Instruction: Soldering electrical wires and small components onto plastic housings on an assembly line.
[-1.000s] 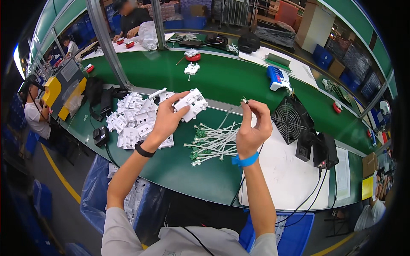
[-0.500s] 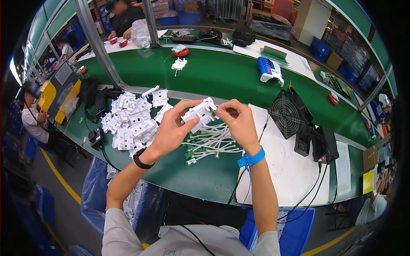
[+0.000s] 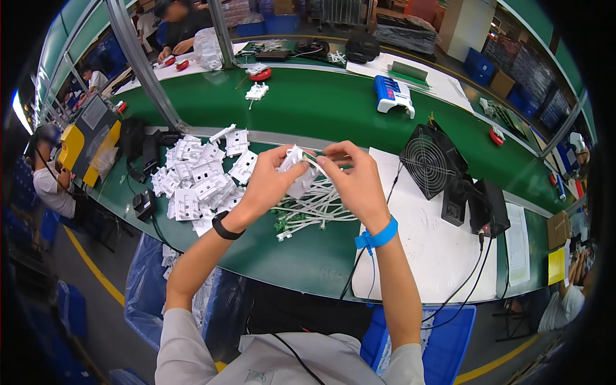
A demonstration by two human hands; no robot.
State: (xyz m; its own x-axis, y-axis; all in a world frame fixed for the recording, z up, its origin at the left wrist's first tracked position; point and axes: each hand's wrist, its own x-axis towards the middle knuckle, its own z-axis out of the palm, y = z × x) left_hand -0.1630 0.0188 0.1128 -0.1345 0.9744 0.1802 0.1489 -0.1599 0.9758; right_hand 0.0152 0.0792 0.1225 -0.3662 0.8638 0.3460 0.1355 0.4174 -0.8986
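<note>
A white moulded plastic part is held up over the bench by my left hand, its thumb across the front and fingers behind. My right hand is closed in a pinch at the part's upper right edge. A sliver of green and a pale strand show by those fingertips, too small to make out. Below lies a bunch of white cables with small green circuit boards at their ends. Left of my left hand is a heap of similar white plastic parts.
A black fan and a black power box stand right on a white sheet. Behind runs a green belt carrying a blue-and-white device. Blue bins sit below the bench. Other people work at left and far right.
The white plastic part has been tilted more upright and moved slightly left in my left hand. My right fingers have shifted left along its upper edge. The whole view has moved slightly.
</note>
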